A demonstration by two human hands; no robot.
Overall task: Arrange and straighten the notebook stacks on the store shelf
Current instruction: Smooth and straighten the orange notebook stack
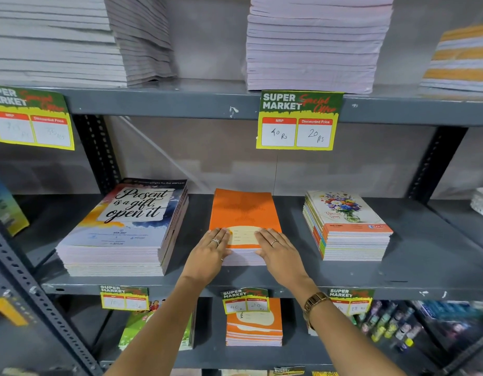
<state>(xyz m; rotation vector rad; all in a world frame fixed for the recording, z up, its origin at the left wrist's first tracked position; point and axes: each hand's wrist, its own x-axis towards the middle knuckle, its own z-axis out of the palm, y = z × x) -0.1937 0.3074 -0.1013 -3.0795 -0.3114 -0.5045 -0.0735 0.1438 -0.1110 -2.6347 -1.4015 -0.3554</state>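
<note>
An orange notebook stack point(244, 210) sits in the middle of the grey metal shelf point(262, 280). My left hand point(209, 253) lies on its front left corner, fingers flat on the cover and thumb side against the stack's edge. My right hand point(281, 253) presses the front right corner the same way. Left of it lies a wide stack with a "Present is a gift, open it" cover point(126, 226). On the right stands a stack with a flower cover point(346, 226).
Tall pale notebook piles point(316, 42) fill the shelf above, with price tags point(298, 120) hanging from its edge. Below are more orange notebooks point(253, 325), green books point(137, 329) and small bottles point(392, 327). Slotted uprights point(99, 150) frame the bay.
</note>
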